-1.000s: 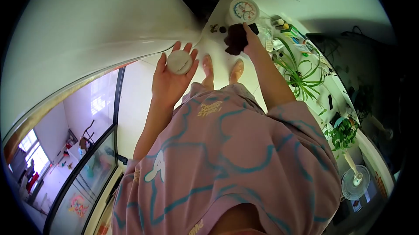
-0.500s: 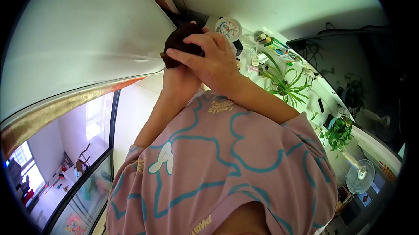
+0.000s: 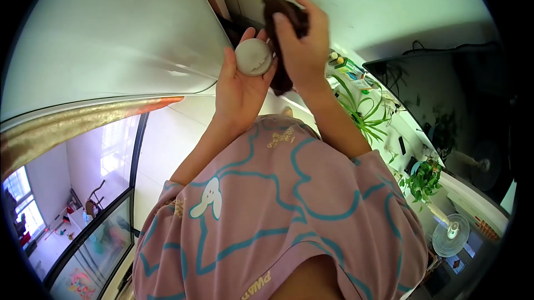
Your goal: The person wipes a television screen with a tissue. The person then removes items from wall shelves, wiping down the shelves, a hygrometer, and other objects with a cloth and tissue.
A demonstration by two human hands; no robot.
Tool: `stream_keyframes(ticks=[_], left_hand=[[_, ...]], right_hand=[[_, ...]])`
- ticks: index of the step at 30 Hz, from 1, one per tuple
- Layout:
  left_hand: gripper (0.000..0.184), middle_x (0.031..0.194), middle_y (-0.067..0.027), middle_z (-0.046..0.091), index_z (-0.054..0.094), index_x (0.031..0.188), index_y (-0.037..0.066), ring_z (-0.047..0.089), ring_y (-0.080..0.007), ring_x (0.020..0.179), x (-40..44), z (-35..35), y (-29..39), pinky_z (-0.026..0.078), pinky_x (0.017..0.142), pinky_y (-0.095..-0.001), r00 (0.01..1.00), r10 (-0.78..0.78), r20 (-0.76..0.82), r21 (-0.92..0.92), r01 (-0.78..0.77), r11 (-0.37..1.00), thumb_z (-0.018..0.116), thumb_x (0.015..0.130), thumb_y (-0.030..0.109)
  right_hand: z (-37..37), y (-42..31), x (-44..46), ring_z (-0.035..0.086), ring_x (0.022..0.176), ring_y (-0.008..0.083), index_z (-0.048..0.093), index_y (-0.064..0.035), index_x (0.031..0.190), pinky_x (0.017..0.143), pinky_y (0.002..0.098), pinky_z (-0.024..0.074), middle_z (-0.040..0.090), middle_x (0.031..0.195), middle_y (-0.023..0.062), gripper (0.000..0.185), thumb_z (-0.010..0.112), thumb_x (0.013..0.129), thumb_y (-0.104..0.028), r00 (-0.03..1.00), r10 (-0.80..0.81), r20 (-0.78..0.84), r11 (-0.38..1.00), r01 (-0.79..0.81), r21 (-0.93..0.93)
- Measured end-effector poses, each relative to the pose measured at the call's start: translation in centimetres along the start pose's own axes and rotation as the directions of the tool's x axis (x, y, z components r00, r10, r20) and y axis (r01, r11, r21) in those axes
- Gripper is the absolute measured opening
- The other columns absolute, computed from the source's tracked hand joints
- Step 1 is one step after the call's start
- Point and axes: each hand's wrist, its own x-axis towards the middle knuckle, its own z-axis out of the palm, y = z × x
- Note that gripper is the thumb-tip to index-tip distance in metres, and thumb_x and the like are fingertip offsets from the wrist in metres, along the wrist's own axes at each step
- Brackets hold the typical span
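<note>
On the palm of my left hand (image 3: 242,97) rests a round off-white disc-shaped object (image 3: 253,57) with small slots near its lower edge. My fingers and thumb are around its rim; its exact kind I cannot make out. Just to the right, my right hand (image 3: 306,49) grips a crumpled dark brown cloth (image 3: 282,77). Part of the cloth hangs below the hand, close beside the disc and the left fingertips.
A large pale panel (image 3: 122,33) stands at the left, above a gold curtain (image 3: 83,119). To the right are a spider plant (image 3: 364,113), a dark television (image 3: 461,99), a leafy potted plant (image 3: 424,180) and a fan (image 3: 450,233).
The cloth was around something in my left hand, covered by both hands. My right hand has drawn the cloth up and right, exposing the round disc. The white dial gauge is now hidden.
</note>
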Motion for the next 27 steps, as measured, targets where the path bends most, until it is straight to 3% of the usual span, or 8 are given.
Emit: stream_keyframes(ticks=[2,4,5,7,9,13,19,27], left_hand=[[0.050,0.142,-0.0121,0.039,0.028,0.142,0.005,0.036,-0.0253,0.133,0.0,0.1,0.6,0.031,0.110,-0.0390,1.000,-0.015,0.020,-0.033,0.016,0.999,0.025,0.104,0.036],[0.049,0.141,-0.0115,0.039,0.029,0.142,0.005,0.036,-0.0245,0.132,-0.9,0.0,0.3,0.032,0.109,-0.0382,0.998,0.020,0.065,0.044,-0.023,0.999,0.026,0.104,0.036],[0.049,0.140,-0.0108,0.040,0.029,0.141,0.005,0.037,-0.0237,0.132,-1.5,0.0,0.1,0.033,0.108,-0.0373,0.992,0.044,0.116,0.124,-0.058,0.991,0.026,0.104,0.036],[0.047,0.138,-0.0094,0.042,0.030,0.140,0.004,0.038,-0.0220,0.130,-2.5,0.5,-0.4,0.034,0.106,-0.0356,0.971,0.074,0.229,0.272,-0.137,0.953,0.026,0.104,0.035],[0.049,0.137,-0.0070,0.042,0.030,0.140,0.005,0.040,-0.0194,0.128,-2.0,1.9,-0.8,0.035,0.105,-0.0352,1.000,-0.010,0.026,0.113,0.007,0.994,0.028,0.104,0.038],[0.051,0.139,-0.0053,0.040,0.030,0.141,0.006,0.041,-0.0180,0.127,-2.2,1.9,-0.7,0.033,0.106,-0.0361,0.996,-0.015,0.091,0.184,-0.002,0.983,0.027,0.103,0.040],[0.051,0.139,-0.0057,0.039,0.031,0.141,0.006,0.039,-0.0182,0.128,-2.2,0.9,-0.3,0.032,0.107,-0.0358,0.979,0.010,0.205,0.255,-0.063,0.965,0.028,0.103,0.041],[0.057,0.140,-0.0080,0.039,0.024,0.145,0.002,0.036,-0.0197,0.130,-1.3,1.6,0.4,0.029,0.109,-0.0334,0.887,0.366,0.281,0.387,-0.454,0.803,0.031,0.103,0.038]], right_hand=[[-0.9,-1.7,-0.2,0.058,0.084,0.0284,0.065,-0.0151,0.109,0.071,0.0362,0.0498,0.057,0.097,0.0100,0.036,0.073,0.074,-0.012,0.994,0.105,0.023,0.980,-0.107,0.165],[-1.9,-3.6,-0.9,0.056,0.091,0.0270,0.068,-0.0166,0.102,0.077,0.0372,0.0462,0.060,0.102,0.0061,0.032,0.074,0.070,-0.015,0.809,-0.461,0.365,0.859,0.510,-0.047],[-1.2,-4.5,-2.0,0.053,0.094,0.0250,0.069,-0.0178,0.095,0.079,0.0372,0.0415,0.061,0.104,0.0025,0.027,0.074,0.068,-0.020,0.735,-0.509,0.448,0.798,0.598,-0.074],[-0.9,-4.0,-1.8,0.053,0.093,0.0246,0.070,-0.0181,0.094,0.078,0.0373,0.0401,0.061,0.102,0.0021,0.025,0.074,0.070,-0.021,0.764,-0.510,0.395,0.803,0.587,-0.101],[-0.2,-3.5,-1.1,0.053,0.091,0.0249,0.070,-0.0175,0.094,0.075,0.0380,0.0392,0.062,0.099,0.0017,0.021,0.072,0.073,-0.020,0.829,-0.480,0.287,0.837,0.531,-0.134],[0.4,-4.0,-1.0,0.050,0.097,0.0273,0.070,-0.0088,0.101,0.082,0.0359,0.0427,0.060,0.102,0.0098,0.019,0.065,0.086,-0.019,0.917,-0.325,0.231,0.921,0.362,-0.141],[0.1,-4.4,-1.5,0.052,0.091,0.0302,0.066,-0.0046,0.106,0.074,0.0388,0.0450,0.057,0.104,0.0143,0.029,0.068,0.082,-0.019,0.884,-0.447,0.139,0.852,0.468,-0.236],[-0.9,-4.5,-5.2,0.054,0.088,0.0326,0.054,0.0009,0.122,0.070,0.0382,0.0483,0.052,0.103,0.0171,0.045,0.068,0.083,-0.017,0.918,-0.270,0.290,0.939,0.318,-0.131]])
